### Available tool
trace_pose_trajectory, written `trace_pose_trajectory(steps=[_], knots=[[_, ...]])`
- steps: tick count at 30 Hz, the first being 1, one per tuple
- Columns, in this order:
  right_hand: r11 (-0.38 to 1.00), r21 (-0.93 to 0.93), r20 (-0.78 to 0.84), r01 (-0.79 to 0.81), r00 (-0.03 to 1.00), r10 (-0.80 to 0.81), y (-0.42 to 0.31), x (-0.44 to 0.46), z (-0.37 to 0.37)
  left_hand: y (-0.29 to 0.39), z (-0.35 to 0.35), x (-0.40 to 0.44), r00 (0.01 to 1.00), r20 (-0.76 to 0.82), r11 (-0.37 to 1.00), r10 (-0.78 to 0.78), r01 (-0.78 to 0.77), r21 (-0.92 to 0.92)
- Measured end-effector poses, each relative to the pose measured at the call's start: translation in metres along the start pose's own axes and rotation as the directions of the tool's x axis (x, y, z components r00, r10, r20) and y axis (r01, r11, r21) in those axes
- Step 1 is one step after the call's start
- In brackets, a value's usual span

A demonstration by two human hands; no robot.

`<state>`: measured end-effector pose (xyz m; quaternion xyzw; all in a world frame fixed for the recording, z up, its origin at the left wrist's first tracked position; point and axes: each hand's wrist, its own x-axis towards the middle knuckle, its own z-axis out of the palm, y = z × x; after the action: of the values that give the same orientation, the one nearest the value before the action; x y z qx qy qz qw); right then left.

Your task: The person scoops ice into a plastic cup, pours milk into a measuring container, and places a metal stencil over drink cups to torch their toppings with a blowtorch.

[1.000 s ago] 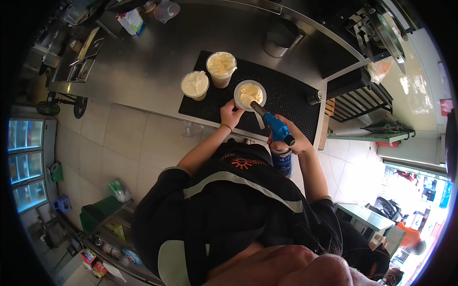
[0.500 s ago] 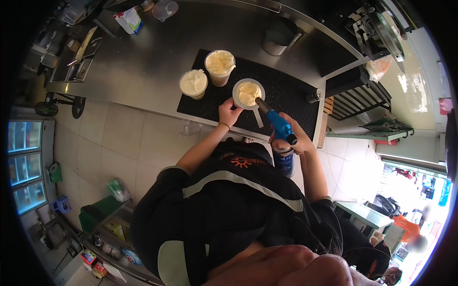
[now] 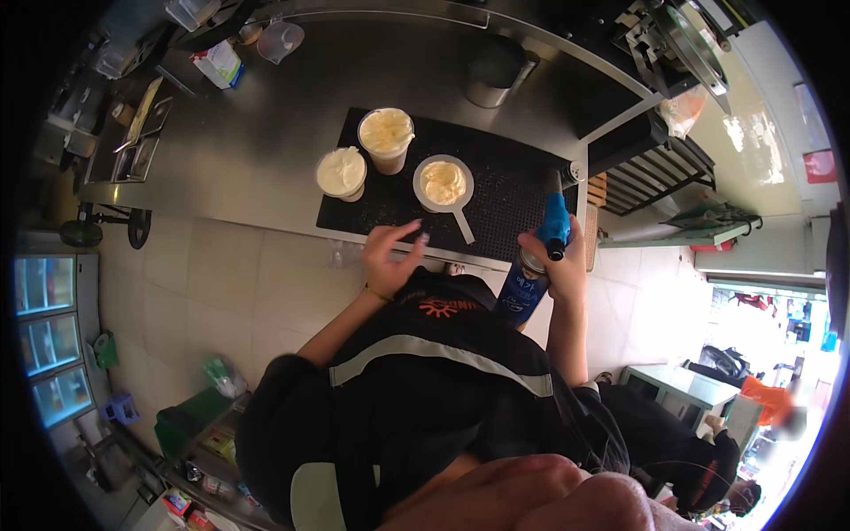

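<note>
My right hand point(image 3: 568, 265) grips a blow torch point(image 3: 556, 219), its blue head on top of a dark blue gas can point(image 3: 524, 290). The torch is off to the right of the cups, at the mat's right edge. My left hand point(image 3: 392, 258) holds nothing, fingers apart, just in front of the counter edge. On the black mat point(image 3: 518, 181) stands a cup topped with browned cream point(image 3: 444, 181), a white ring with a handle point(image 3: 466, 227) around its rim. Two clear cups stand to its left: a taller cream-topped cup point(image 3: 387, 133) and a shorter one point(image 3: 342, 173).
A metal pitcher point(image 3: 490, 84) stands at the back of the steel counter point(image 3: 257, 133). A carton point(image 3: 218, 65) and a clear measuring jug point(image 3: 280, 42) are at the back left. A small shaker point(image 3: 574, 171) stands by the mat's right edge. Another person point(image 3: 695, 451) is at lower right.
My left hand has let go of the ringed cup and drawn back toward my body. The torch has moved right, away from the cream. The view has shifted slightly.
</note>
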<state>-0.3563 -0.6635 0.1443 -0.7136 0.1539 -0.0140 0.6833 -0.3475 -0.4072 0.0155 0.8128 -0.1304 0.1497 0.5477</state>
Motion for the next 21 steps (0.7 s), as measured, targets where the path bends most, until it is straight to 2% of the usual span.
trace_pose_trajectory(steps=[2,3,4,5,7,8,11,14,17,18,19,21], knots=[[0.999,-0.046,-0.015,0.003,1.000,-0.004,0.001,-0.004,0.007,0.082,-0.018,0.035,0.945,0.082,0.948,0.318,-0.314,-0.052],[0.998,-0.068,-0.021,0.014,1.000,-0.015,0.001,-0.003,0.012,0.113,-0.010,0.062,0.876,0.110,0.882,0.470,-0.462,-0.094],[0.993,-0.042,-0.024,0.112,0.993,-0.113,0.008,-0.003,0.015,0.131,-0.002,0.077,0.812,0.121,0.821,0.571,-0.565,-0.081],[0.974,-0.095,-0.013,0.203,0.979,-0.206,0.009,-0.003,0.018,0.141,0.007,0.086,0.735,0.132,0.746,0.665,-0.662,-0.072],[0.978,0.016,-0.051,0.210,0.977,-0.208,0.016,0.000,0.021,0.136,0.028,0.096,0.647,0.117,0.657,0.753,-0.748,-0.092],[0.973,-0.021,-0.051,0.230,0.972,-0.231,0.014,-0.002,0.020,0.134,0.035,0.098,0.600,0.106,0.609,0.793,-0.787,-0.098],[0.966,0.004,-0.055,0.260,0.964,-0.259,0.021,-0.003,0.015,0.129,0.039,0.099,0.527,0.125,0.538,0.841,-0.839,-0.079],[0.983,0.009,0.019,0.182,0.983,-0.183,0.022,-0.008,0.008,0.131,0.034,0.102,0.398,0.192,0.424,0.897,-0.897,-0.124],[0.982,0.120,0.114,0.145,0.981,-0.159,0.014,-0.015,0.003,0.134,0.035,0.114,0.297,0.268,0.381,0.916,-0.852,-0.359],[0.976,0.182,0.132,0.117,0.981,-0.142,0.007,-0.017,0.005,0.130,0.046,0.115,0.333,0.248,0.415,0.910,-0.767,-0.490],[0.967,0.241,0.150,0.088,0.980,-0.127,0.003,-0.019,0.006,0.132,0.048,0.120,0.306,0.291,0.420,0.906,-0.724,-0.548],[0.984,0.154,0.217,0.094,0.968,-0.126,0.014,-0.017,-0.006,0.137,0.049,0.128,0.244,0.366,0.435,0.898,-0.622,-0.651]])
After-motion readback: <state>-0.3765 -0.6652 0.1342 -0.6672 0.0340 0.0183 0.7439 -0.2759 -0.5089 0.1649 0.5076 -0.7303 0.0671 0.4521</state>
